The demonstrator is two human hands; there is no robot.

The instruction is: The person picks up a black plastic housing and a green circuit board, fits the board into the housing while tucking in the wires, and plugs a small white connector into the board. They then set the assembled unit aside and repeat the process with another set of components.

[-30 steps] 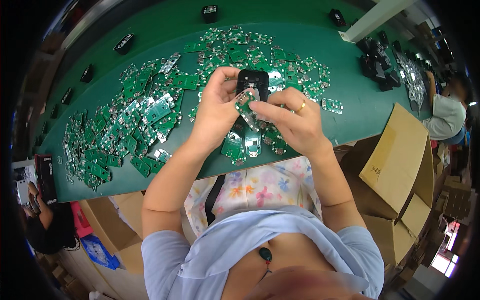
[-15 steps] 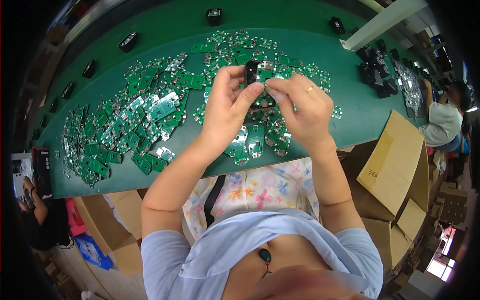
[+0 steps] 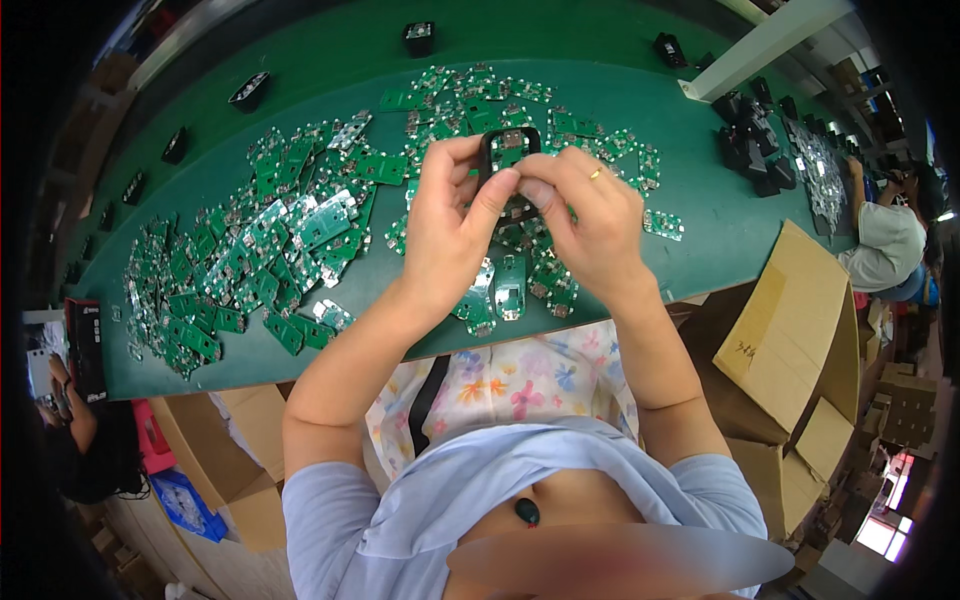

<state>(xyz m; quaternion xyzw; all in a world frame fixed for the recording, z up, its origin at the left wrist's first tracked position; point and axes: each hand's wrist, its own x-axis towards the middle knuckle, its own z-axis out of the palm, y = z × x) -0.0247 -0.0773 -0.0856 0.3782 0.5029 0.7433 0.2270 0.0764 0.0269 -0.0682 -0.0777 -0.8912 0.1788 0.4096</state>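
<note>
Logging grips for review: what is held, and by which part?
A black casing with a green circuit board inside: the left hand holds its left side; the right hand is at its right side.

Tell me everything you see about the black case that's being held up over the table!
The black case is a small, longish shell with rounded corners and a raised rim; it looks like plastic. Its open side faces the camera, showing a green circuit board with silvery parts inside. It points lengthwise away from the person. The left hand grips its left side, while fingers of the right hand meet over its middle, hiding part of it.
</note>
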